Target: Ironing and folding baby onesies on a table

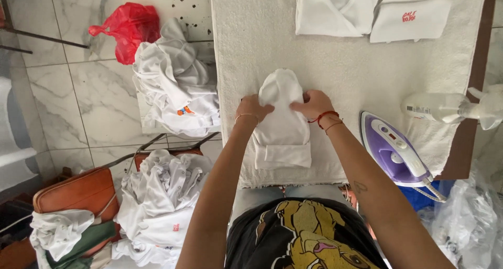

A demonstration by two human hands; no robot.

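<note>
A person stands at a table padded with a white towel point(367, 75), both hands pressed on a small white garment point(283, 125) that lies at the towel's centre, its folded hem toward the person at six o'clock. The left hand point(252, 109) rests at nine o'clock of the garment, fingers loosely curled and flat on the cloth, pinching its edge rather than closing round it; the right hand point(313, 102), a red cord at the wrist, mirrors it at three o'clock, fingertips gathering the fabric toward the middle. The risks look close at hand: the purple steam iron point(394, 151) lies flat on the towel at four o'clock, just beside the right forearm, and if it is hot a careless sweep of the arm could brush it, or the soleplate could scorch the towel beneath. The spray bottle point(445, 107) lies on its side at three o'clock and might roll off the edge. Two folded white garments point(367, 12) sit at twelve o'clock. At ten o'clock a heap of white clothes point(175, 85) slumps beside a red plastic bag point(128, 28), with another heap point(160, 206) at eight o'clock.
</note>
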